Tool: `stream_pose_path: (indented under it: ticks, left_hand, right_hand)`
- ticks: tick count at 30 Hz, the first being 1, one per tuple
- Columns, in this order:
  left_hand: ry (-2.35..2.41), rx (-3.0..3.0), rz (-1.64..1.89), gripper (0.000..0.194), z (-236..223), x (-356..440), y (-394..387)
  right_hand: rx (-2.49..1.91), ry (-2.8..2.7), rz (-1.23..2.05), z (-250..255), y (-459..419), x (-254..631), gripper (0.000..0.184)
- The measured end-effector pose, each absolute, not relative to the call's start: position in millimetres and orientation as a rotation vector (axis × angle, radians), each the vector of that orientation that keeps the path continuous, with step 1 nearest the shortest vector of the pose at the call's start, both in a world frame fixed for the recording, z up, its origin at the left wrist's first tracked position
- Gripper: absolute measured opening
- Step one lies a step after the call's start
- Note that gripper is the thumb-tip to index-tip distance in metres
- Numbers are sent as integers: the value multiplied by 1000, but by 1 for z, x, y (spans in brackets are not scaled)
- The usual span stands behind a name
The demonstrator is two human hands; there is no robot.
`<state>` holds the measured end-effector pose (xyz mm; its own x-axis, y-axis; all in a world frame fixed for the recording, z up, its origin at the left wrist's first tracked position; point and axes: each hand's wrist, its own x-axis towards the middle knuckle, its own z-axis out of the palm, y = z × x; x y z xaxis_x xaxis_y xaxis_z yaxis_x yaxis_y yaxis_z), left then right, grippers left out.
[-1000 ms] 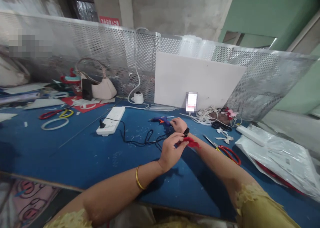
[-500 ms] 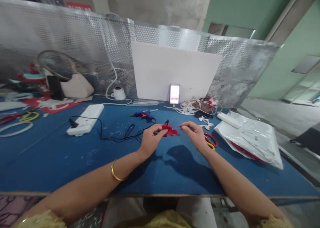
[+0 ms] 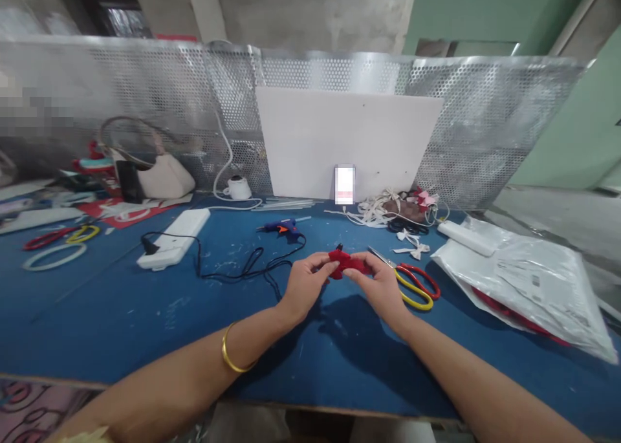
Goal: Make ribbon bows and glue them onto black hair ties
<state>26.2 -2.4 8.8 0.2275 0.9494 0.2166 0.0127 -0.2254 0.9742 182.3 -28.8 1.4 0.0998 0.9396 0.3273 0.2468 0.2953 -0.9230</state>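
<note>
Between my two hands, a little above the blue table, is a small red fabric bow (image 3: 340, 264) with a dark piece at its top. My left hand (image 3: 305, 282) pinches its left side between thumb and fingers. On the other side my right hand (image 3: 379, 279) grips the bow, thumb in front and fingers behind. Scissors (image 3: 416, 286) with one red and one yellow handle lie just right of my right hand, their blades partly hidden by it. Beyond my left hand rests a blue glue gun (image 3: 284, 227) with a black cord.
A white power strip (image 3: 175, 239) lies to the left, a beige handbag (image 3: 165, 176) behind it. A lit phone (image 3: 345, 184) leans on a white board (image 3: 349, 139). White ribbon bows (image 3: 412, 244) and a plastic bag (image 3: 524, 281) are at the right. More scissors (image 3: 61, 236) lie far left.
My right hand, previously apart from the red bow, has closed on its right side. The view has shifted a little, and the scissors beside my right hand show more fully.
</note>
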Motion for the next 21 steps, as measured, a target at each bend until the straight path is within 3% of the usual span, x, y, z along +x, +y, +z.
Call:
stream_pose_path:
  ticks: [9,21]
  left_hand:
    - [888,1502,1074,19,1,21,-8]
    - [915,1457,1076,20,3,21,-7]
  right_hand:
    - [-1241,-1377,786,-2,-33,174,9]
    - [-1170,-1240,978,3,-32,179,11]
